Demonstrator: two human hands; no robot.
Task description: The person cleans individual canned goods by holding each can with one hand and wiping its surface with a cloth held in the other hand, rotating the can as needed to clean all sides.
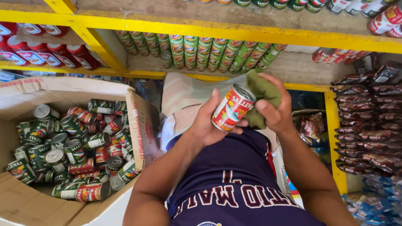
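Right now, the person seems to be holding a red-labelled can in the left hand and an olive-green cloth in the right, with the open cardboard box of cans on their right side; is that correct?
Not quite: the open cardboard box of cans sits on the person's left side, as the head view shows. The rest holds: the left hand holds the red-labelled can and the right hand holds the olive-green cloth.

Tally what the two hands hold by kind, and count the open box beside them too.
Red-labelled can: 1, in the left hand
Olive-green cloth: 1, in the right hand
Open cardboard box: 1, with loose cans inside
Total: 3
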